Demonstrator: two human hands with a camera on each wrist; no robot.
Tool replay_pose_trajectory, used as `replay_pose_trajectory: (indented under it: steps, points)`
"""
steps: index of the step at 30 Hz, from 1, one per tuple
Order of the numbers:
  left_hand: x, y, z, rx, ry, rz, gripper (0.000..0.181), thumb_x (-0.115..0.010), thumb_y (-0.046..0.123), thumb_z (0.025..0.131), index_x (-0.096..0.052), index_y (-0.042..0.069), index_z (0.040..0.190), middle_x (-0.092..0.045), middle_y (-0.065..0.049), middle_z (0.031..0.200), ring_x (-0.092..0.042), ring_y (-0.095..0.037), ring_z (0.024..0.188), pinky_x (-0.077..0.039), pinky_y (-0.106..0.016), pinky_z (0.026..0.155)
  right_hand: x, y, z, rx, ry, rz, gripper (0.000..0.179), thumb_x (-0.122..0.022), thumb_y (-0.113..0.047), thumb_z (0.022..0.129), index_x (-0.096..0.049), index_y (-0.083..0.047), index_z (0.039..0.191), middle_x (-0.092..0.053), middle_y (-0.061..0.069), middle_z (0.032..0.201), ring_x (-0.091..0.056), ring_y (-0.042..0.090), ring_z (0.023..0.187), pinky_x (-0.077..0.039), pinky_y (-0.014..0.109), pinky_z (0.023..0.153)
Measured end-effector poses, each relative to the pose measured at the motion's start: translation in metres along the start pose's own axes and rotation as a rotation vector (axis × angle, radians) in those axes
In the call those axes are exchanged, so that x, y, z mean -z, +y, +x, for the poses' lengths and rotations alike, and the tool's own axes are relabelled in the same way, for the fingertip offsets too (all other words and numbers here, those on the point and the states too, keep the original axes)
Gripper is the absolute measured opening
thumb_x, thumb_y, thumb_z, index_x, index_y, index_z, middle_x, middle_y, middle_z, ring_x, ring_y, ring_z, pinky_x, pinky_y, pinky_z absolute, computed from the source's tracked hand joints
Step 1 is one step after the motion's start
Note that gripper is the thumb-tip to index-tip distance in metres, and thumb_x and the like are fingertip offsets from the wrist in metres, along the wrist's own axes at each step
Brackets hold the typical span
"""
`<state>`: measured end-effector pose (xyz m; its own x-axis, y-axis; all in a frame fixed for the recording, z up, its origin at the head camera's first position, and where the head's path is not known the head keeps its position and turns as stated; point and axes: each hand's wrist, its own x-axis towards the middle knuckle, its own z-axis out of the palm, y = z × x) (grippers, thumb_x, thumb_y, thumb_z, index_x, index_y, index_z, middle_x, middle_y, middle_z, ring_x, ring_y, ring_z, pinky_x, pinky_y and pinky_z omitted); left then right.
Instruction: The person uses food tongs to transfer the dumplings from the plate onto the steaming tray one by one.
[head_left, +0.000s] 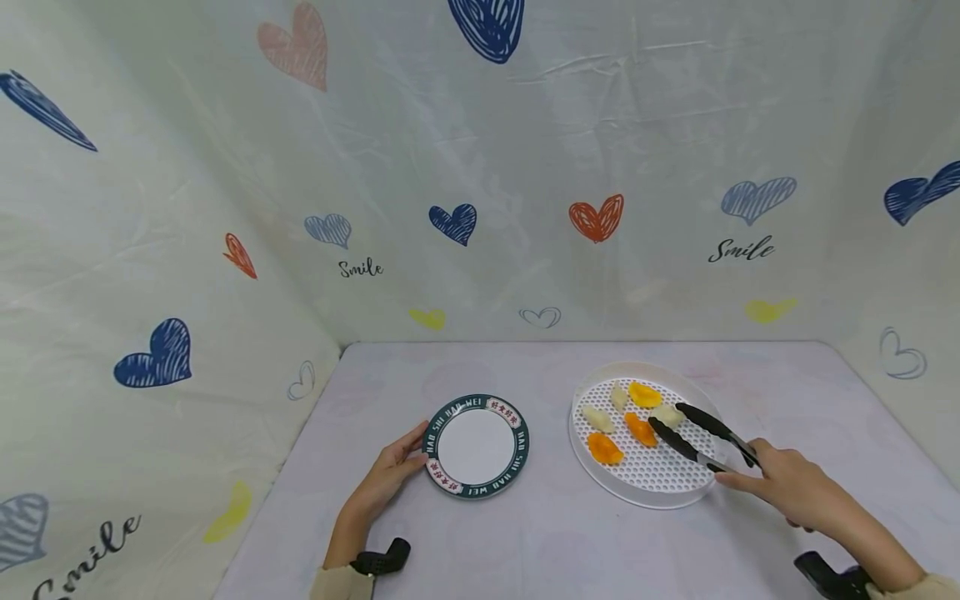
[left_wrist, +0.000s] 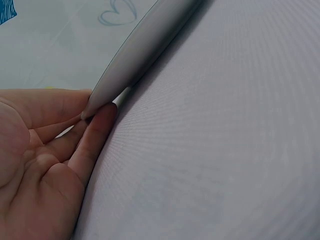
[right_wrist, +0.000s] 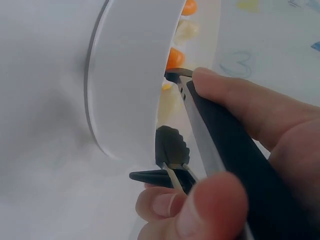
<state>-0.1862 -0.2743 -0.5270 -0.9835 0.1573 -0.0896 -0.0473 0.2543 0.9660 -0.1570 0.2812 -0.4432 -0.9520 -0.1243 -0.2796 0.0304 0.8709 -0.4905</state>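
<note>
My left hand (head_left: 390, 468) pinches the left edge of a round plate (head_left: 522, 446) with a dark green lettered rim and a white middle. In the left wrist view the thumb lies over the plate's edge (left_wrist: 145, 55) and fingers lie beneath it. My right hand (head_left: 787, 483) grips black-tipped metal tongs (head_left: 672, 438) over a round white tray with a perforated floor (head_left: 648, 475). The tongs' arms are spread, their tips on either side of a pale, rounded piece (head_left: 666, 416). Near it lie an orange piece (head_left: 641, 429) and a yellow one (head_left: 645, 395).
Further left in the tray are another orange piece (head_left: 604, 448) and two pale ones, one a longish pale piece (head_left: 598, 418). The tray's raised wall (right_wrist: 130, 80) stands close to the tongs. Behind the white-covered table (head_left: 555, 533) hangs a heart-printed curtain (head_left: 525, 150).
</note>
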Motion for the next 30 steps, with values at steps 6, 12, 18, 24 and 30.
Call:
replay_pose_trajectory:
  steps: [6, 12, 18, 24, 30]
  points:
    - [0.0, 0.0006, 0.0009, 0.005, -0.001, -0.007, 0.06, -0.06, 0.006, 0.098, -0.035, 0.003, 0.153, -0.033, -0.011, 0.159, -0.022, -0.028, 0.149, -0.019, -0.042, 0.118, 0.0006, -0.0015, 0.0016, -0.008, -0.015, -0.017, 0.089, -0.07, -0.054, 0.087, -0.04, 0.023, 0.119, -0.051, 0.01, 0.072, -0.049, 0.017, 0.042, -0.046, 0.028, 0.04]
    - [-0.0003, 0.0002, 0.001, 0.014, 0.003, -0.011, 0.06, -0.06, 0.005, 0.098, -0.035, 0.002, 0.153, -0.034, -0.012, 0.158, -0.022, -0.029, 0.149, -0.019, -0.043, 0.118, 0.0008, -0.002, 0.0056, -0.019, -0.037, -0.045, 0.093, -0.07, -0.057, 0.085, -0.04, 0.025, 0.118, -0.051, 0.01, 0.074, -0.05, 0.017, 0.044, -0.045, 0.026, 0.042]
    - [-0.0005, -0.0003, 0.0006, 0.012, 0.0, -0.013, 0.06, -0.059, 0.006, 0.098, -0.035, 0.003, 0.153, -0.034, -0.012, 0.158, -0.022, -0.029, 0.149, -0.019, -0.044, 0.118, 0.0027, -0.0076, 0.0047, -0.023, -0.056, -0.06, 0.092, -0.071, -0.054, 0.086, -0.039, 0.027, 0.116, -0.052, 0.011, 0.075, -0.05, 0.017, 0.045, -0.046, 0.026, 0.043]
    - [-0.0008, 0.0005, 0.0, 0.006, 0.002, -0.006, 0.06, -0.059, 0.006, 0.099, -0.036, 0.004, 0.154, -0.034, -0.011, 0.158, -0.022, -0.029, 0.149, -0.019, -0.045, 0.119, 0.0027, -0.0067, 0.005, -0.031, -0.062, -0.05, 0.091, -0.071, -0.055, 0.085, -0.04, 0.026, 0.114, -0.05, 0.011, 0.074, -0.05, 0.017, 0.045, -0.045, 0.025, 0.043]
    - [-0.0009, 0.0017, 0.0001, 0.006, 0.002, -0.002, 0.06, -0.059, 0.007, 0.099, -0.035, 0.004, 0.154, -0.033, -0.01, 0.159, -0.022, -0.029, 0.149, -0.019, -0.043, 0.118, 0.0047, -0.0057, 0.0033, -0.039, -0.047, -0.027, 0.093, -0.07, -0.056, 0.085, -0.039, 0.026, 0.115, -0.05, 0.01, 0.074, -0.049, 0.017, 0.045, -0.045, 0.026, 0.043]
